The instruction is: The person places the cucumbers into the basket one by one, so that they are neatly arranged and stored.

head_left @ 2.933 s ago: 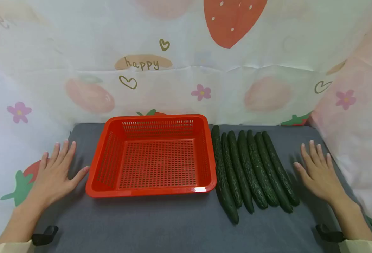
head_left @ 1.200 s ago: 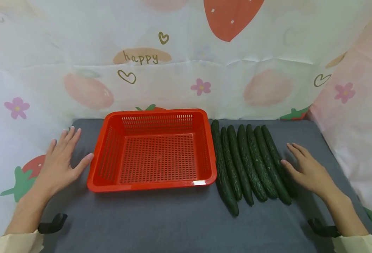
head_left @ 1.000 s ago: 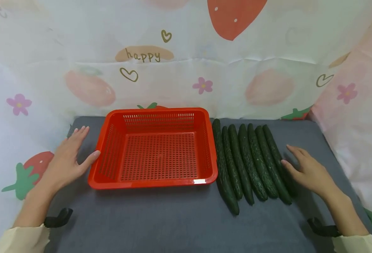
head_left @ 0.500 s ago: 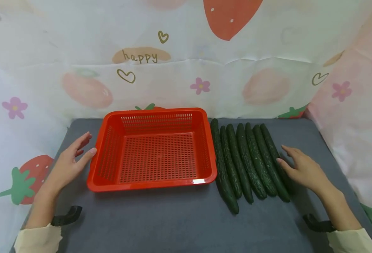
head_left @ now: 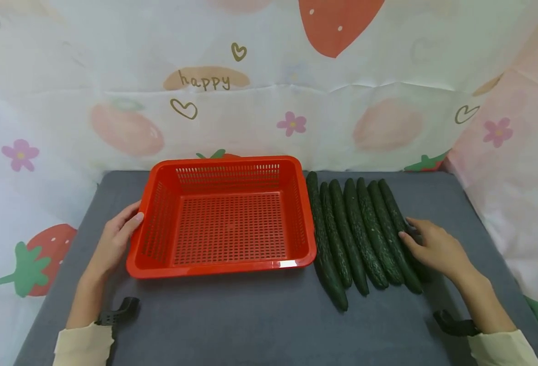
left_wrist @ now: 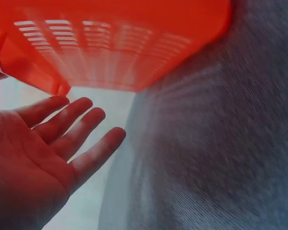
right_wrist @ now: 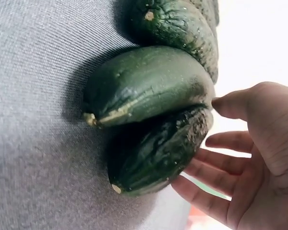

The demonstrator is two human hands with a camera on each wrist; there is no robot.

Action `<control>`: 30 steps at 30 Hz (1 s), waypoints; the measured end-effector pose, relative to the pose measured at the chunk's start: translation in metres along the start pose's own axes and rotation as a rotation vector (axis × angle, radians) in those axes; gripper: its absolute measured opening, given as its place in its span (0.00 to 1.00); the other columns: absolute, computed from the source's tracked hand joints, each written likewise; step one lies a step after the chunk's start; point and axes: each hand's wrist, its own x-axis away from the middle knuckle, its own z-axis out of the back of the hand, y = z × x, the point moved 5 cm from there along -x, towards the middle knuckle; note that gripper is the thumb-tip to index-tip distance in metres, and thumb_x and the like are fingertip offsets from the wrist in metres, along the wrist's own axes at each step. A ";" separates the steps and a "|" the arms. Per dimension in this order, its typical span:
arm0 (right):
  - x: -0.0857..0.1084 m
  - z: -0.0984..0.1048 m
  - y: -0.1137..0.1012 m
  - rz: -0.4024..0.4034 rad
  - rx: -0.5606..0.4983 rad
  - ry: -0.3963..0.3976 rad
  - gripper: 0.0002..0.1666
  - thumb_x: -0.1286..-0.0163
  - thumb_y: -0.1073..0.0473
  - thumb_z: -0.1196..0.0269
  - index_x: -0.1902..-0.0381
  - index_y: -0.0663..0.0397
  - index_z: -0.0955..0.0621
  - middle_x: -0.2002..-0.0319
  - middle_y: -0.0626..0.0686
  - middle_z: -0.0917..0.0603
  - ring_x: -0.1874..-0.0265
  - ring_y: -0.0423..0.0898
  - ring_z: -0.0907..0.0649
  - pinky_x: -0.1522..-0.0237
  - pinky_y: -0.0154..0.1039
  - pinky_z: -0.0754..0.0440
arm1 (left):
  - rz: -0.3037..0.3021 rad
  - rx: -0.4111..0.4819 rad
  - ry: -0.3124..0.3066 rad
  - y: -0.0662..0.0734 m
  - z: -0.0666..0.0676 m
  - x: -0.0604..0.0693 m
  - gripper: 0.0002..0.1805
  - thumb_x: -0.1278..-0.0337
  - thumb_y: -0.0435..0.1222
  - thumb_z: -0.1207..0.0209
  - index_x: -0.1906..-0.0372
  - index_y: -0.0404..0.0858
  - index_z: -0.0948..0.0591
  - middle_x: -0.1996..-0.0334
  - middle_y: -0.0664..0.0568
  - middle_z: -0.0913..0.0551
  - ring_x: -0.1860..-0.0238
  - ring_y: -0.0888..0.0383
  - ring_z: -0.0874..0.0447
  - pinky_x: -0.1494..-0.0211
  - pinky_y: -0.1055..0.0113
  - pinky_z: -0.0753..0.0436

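A red plastic basket (head_left: 220, 271) with slotted walls and a mesh floor stands on the grey cloth, nothing inside it. At its left side is my left hand (head_left: 109, 246), thumb at the rim; in the left wrist view the fingers (left_wrist: 93, 155) extend nearly straight below the rim, apart from the wall. Several dark green cucumbers (head_left: 371, 231) lie side by side right of the basket. My right hand (head_left: 443, 254) reaches over the rightmost cucumber (right_wrist: 156, 158), with its fingers (right_wrist: 206, 194) loosely bent beside it and the thumb near its top; whether they touch cannot be told.
The grey cloth (head_left: 250, 320) covers the table. Behind and at both sides hangs a white curtain (head_left: 269, 112) printed with strawberries, flowers and hearts. Black wrist straps (head_left: 120, 311) sit at both cuffs.
My left hand has moved from the cloth at the left onto the basket's left side, its fingers lowering beneath the rim. My right hand has come leftward and down to the rightmost cucumber.
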 end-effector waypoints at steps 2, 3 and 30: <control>-0.001 -0.001 0.000 -0.001 0.002 -0.005 0.37 0.16 0.47 0.44 0.26 0.75 0.31 0.37 0.79 0.21 0.48 0.72 0.15 0.62 0.62 0.15 | 0.003 -0.011 0.010 0.001 -0.001 -0.001 0.27 0.16 0.38 0.52 0.21 0.35 0.34 0.46 0.75 0.18 0.57 0.72 0.14 0.52 0.81 0.16; -0.002 -0.001 0.000 -0.001 0.004 -0.007 0.37 0.16 0.47 0.44 0.27 0.75 0.31 0.37 0.79 0.21 0.47 0.73 0.15 0.60 0.63 0.14 | 0.013 -0.008 0.005 0.001 -0.001 -0.001 0.28 0.16 0.39 0.52 0.21 0.35 0.34 0.48 0.74 0.17 0.58 0.72 0.14 0.52 0.80 0.15; -0.038 0.010 0.001 -0.153 -0.014 -0.293 0.42 0.24 0.54 0.38 0.29 0.84 0.35 0.36 0.83 0.25 0.42 0.78 0.20 0.50 0.65 0.15 | 0.226 0.654 -0.255 0.001 -0.020 0.002 0.20 0.13 0.41 0.61 0.27 0.43 0.33 0.49 0.56 0.12 0.52 0.62 0.08 0.50 0.66 0.08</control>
